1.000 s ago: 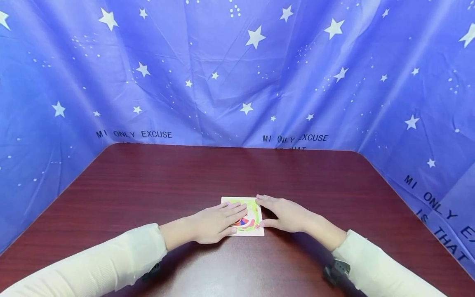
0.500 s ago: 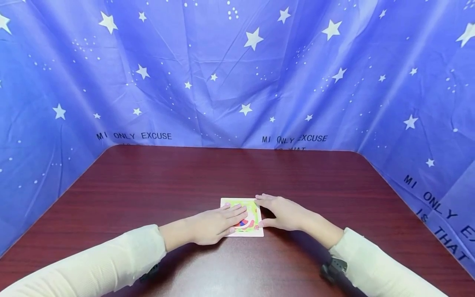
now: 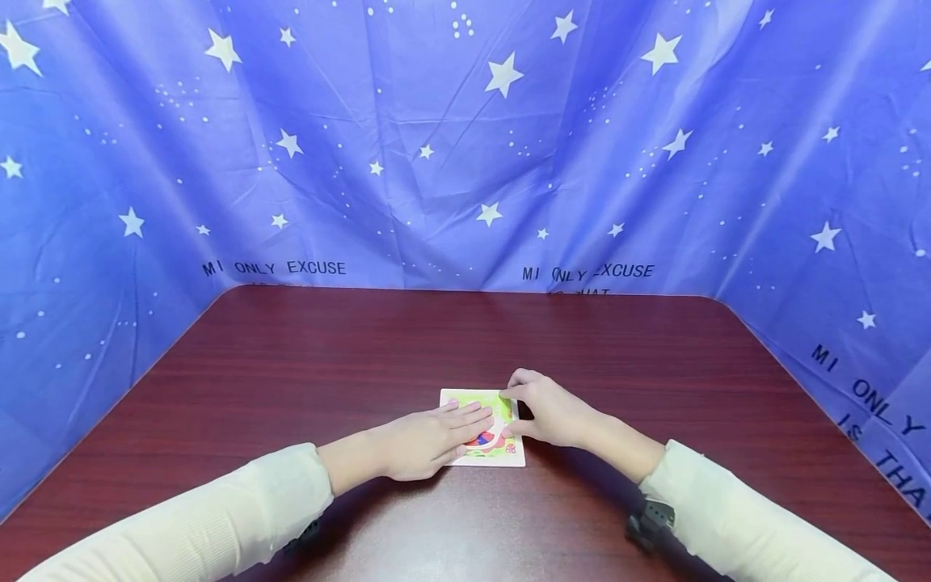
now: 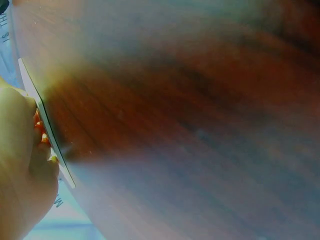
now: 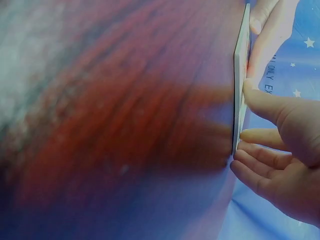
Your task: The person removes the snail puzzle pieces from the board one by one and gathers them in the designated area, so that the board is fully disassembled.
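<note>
Left hand flat and loose, fingers laid over the left part of the board, gripping nothing. Right hand at the board's right side, unclenched: fingers bent, one tip close to the far right corner, thumb on the face just inside the border. Right wrist view: thumb and forefinger at the board, remaining fingers spread by its edge — no grasp shows.

Change within the last half second: the right thumb has come inward from the rim onto the printed face, and the right fingers arch more. Left hand keeps its place. My reading: left steadies, right shifts its attention from the board's edge to its face. How firmly either presses, cannot tell.

The board lies flat on the table, between the hands; squarish, white-bordered, its print yellow-green with red and blue, partly hidden under the left fingers.

Farther off: dark red wood grain to the table's far edge, then the cloth — blue, creased, white stars, black lettering low down.
</note>
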`<control>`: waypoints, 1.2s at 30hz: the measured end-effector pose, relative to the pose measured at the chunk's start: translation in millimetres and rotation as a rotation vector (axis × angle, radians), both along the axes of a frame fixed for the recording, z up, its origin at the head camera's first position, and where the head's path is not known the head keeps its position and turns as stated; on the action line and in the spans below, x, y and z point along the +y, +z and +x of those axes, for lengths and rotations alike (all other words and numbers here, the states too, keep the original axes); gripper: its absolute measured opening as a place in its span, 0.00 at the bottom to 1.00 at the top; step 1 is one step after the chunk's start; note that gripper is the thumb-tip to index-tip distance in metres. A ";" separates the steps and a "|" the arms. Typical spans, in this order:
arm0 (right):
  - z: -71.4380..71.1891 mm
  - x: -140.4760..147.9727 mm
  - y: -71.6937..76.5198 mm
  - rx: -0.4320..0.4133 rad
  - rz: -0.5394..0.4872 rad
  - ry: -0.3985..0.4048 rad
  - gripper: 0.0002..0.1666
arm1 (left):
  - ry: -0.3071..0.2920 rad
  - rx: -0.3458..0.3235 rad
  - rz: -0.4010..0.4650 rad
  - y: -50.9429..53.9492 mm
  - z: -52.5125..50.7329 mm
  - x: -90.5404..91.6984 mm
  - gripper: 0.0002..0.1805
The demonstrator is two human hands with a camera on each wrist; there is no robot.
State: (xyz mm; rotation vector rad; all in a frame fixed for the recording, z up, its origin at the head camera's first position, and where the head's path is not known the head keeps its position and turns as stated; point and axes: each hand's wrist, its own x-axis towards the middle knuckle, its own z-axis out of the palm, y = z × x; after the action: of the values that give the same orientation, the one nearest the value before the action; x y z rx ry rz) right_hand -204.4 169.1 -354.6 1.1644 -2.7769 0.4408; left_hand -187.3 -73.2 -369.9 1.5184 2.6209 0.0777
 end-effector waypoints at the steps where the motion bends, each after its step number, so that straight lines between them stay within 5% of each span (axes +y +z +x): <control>1: -0.4 -0.3 0.2 -0.008 -0.005 -0.008 0.28 | 0.000 0.000 0.000 0.8 0.0 0.4 0.28; 10: -8.8 -5.9 0.8 -0.067 -0.027 -0.107 0.16 | -0.002 -0.005 0.009 3.3 -0.6 -0.4 0.28; 23: -26.6 -13.0 6.0 -0.283 -0.049 -0.225 0.12 | 0.012 -0.013 0.013 2.4 1.4 1.9 0.27; 36: -26.4 -22.1 8.7 -0.298 -0.051 -0.313 0.10 | 0.003 0.012 0.013 3.5 1.3 1.9 0.27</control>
State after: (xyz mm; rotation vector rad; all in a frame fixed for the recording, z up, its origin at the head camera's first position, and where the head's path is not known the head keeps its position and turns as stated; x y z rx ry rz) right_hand -230.7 146.9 -346.0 0.6797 -3.1022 0.6948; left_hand -186.0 -71.3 -366.4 1.5233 2.6370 0.0868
